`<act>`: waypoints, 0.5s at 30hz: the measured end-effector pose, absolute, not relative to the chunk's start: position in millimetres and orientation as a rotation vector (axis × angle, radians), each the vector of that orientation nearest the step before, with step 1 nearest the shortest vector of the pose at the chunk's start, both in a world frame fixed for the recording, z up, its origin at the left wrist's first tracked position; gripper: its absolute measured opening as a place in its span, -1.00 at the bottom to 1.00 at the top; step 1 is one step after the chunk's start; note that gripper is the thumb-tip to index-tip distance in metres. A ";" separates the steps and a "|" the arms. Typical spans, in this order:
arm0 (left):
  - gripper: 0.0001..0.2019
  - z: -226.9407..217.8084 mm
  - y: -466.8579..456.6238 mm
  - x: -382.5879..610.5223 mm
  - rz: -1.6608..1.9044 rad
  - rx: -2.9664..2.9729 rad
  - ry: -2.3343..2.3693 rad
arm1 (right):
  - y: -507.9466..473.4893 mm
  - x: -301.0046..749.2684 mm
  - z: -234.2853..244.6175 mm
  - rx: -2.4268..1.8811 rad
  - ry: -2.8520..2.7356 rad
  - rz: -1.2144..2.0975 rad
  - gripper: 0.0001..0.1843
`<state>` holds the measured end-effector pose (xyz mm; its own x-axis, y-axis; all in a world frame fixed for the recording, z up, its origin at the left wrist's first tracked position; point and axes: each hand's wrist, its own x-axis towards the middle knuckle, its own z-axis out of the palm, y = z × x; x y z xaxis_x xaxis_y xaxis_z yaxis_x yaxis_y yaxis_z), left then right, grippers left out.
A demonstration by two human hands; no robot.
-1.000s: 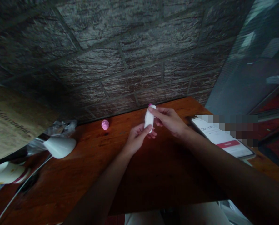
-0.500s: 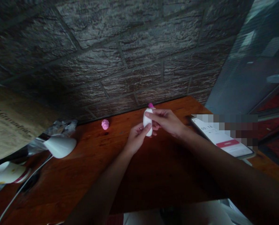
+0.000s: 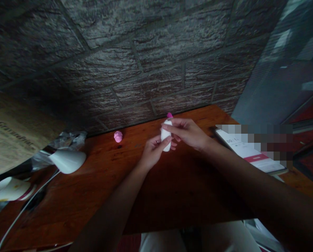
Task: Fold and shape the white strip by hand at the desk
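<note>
Both my hands meet over the far middle of a reddish wooden table point(image 3: 98, 196). My left hand point(image 3: 154, 154) is closed around the lower end of a small white rounded piece point(image 3: 166, 134), held upright. My right hand point(image 3: 190, 133) pinches its upper end with thumb and fingers. A bit of bright pink point(image 3: 169, 115) shows just above the white piece. A small pink lump point(image 3: 117, 136) lies on the table to the left, apart from both hands.
A phone point(image 3: 251, 154) with a lit screen lies at the right. A white lamp head point(image 3: 67, 161) with a cable, crumpled plastic point(image 3: 67, 140) and a cardboard box point(image 3: 14, 140) stand at the left. A stone-pattern wall point(image 3: 145, 63) backs the table.
The right hand's fingers have shifted from the side of the white piece to its top end. Both hands stay in the same spot; the view moved slightly.
</note>
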<state>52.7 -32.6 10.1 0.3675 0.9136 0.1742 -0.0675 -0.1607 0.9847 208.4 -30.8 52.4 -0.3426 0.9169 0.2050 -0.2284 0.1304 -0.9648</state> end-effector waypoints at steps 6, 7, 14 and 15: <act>-0.62 5.6 -28.5 55.6 1.063 1.403 0.752 | -28.3 206.6 48.6 -0.762 -1.329 1.428 -0.60; -0.63 5.2 -28.2 55.7 1.065 1.394 0.743 | -28.0 206.4 47.9 -0.768 -1.340 1.418 -0.60; -0.68 9.8 -30.2 53.5 1.051 1.404 0.762 | -29.9 207.0 49.7 -0.747 -1.381 1.426 -0.60; -0.68 10.3 -30.5 52.9 1.050 1.413 0.765 | -30.2 207.4 50.4 -0.739 -1.394 1.427 -0.60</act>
<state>52.9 -30.5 10.3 0.3854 0.9077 0.1657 -0.1209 -0.1284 0.9843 207.4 -30.2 50.4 -0.3438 0.9175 0.2002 -0.2211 0.1281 -0.9668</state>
